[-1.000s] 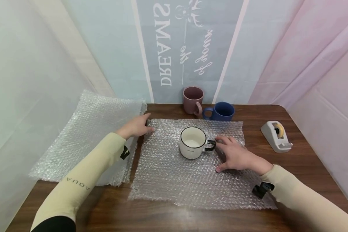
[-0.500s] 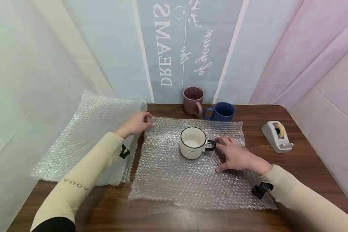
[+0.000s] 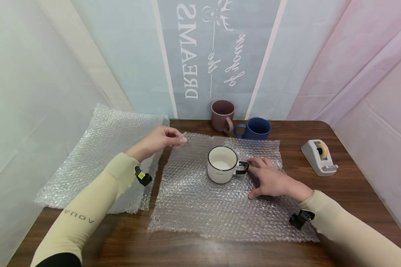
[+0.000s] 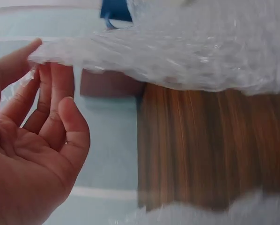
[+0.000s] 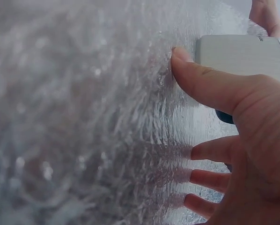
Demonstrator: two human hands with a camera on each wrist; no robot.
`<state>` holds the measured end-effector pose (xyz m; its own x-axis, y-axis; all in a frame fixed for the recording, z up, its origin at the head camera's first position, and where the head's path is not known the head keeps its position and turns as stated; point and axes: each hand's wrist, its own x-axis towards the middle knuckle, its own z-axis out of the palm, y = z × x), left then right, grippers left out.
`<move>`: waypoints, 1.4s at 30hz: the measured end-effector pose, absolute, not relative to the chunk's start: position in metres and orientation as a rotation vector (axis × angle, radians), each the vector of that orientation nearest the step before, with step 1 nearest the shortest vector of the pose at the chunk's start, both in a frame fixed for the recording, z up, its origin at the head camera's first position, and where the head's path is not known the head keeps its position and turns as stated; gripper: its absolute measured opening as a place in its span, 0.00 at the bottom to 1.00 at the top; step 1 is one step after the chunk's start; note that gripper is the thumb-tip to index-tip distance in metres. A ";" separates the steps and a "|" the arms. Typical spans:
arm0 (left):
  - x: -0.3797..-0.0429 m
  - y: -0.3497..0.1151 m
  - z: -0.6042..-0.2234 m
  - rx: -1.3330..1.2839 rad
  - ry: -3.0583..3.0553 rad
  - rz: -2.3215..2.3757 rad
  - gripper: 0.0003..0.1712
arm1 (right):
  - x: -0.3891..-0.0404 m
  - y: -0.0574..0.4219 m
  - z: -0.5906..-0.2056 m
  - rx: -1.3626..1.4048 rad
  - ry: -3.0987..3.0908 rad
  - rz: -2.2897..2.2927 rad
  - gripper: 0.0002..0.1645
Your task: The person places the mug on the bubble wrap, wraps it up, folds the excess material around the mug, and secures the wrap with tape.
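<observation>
A white mug [image 3: 217,174] with a black rim and black handle stands upright on a sheet of bubble wrap [image 3: 200,207]. At the sheet's far left corner, my left hand [image 3: 158,142] pinches the wrap between thumb and fingers. The left wrist view shows the pinched wrap edge [image 4: 130,56] raised above the table. Beside the mug's handle, my right hand [image 3: 270,180] rests on the wrap with fingers spread. In the right wrist view the thumb and fingertips press the wrap, close to the mug [image 5: 238,54].
More bubble wrap [image 3: 110,141] lies at the left, hanging past the table's edge. Behind the sheet stand a mauve mug [image 3: 220,118] and a blue mug [image 3: 257,129]. A white tape dispenser [image 3: 317,159] sits at the right of the wooden table [image 3: 200,252].
My left hand has closed on the wrap's far left corner and lifted it, drawing it slightly right. The right hand and the white mug have stayed put.
</observation>
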<state>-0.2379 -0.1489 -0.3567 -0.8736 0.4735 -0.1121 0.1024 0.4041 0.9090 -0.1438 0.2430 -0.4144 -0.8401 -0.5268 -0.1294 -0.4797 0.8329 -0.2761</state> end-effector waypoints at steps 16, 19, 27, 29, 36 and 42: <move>-0.216 -0.102 -0.353 0.529 2.002 1.805 0.05 | -0.145 0.241 -0.416 -0.806 2.800 -0.348 0.51; -0.210 -0.093 -0.352 0.583 1.996 1.760 0.07 | -0.144 0.241 -0.416 -0.822 2.797 -0.370 0.51; -0.198 -0.074 -0.358 0.791 2.069 1.633 0.10 | -0.144 0.243 -0.417 -0.841 2.786 -0.371 0.51; -0.197 -0.071 -0.360 0.869 2.125 1.567 0.10 | -0.144 0.243 -0.417 -0.847 2.787 -0.361 0.51; -0.191 -0.073 -0.359 1.128 2.358 1.196 0.15 | -0.145 0.247 -0.416 -0.861 2.773 -0.377 0.54; -0.191 -0.081 -0.357 1.489 2.407 0.906 0.20 | -0.147 0.257 -0.415 -0.883 2.728 -0.486 0.52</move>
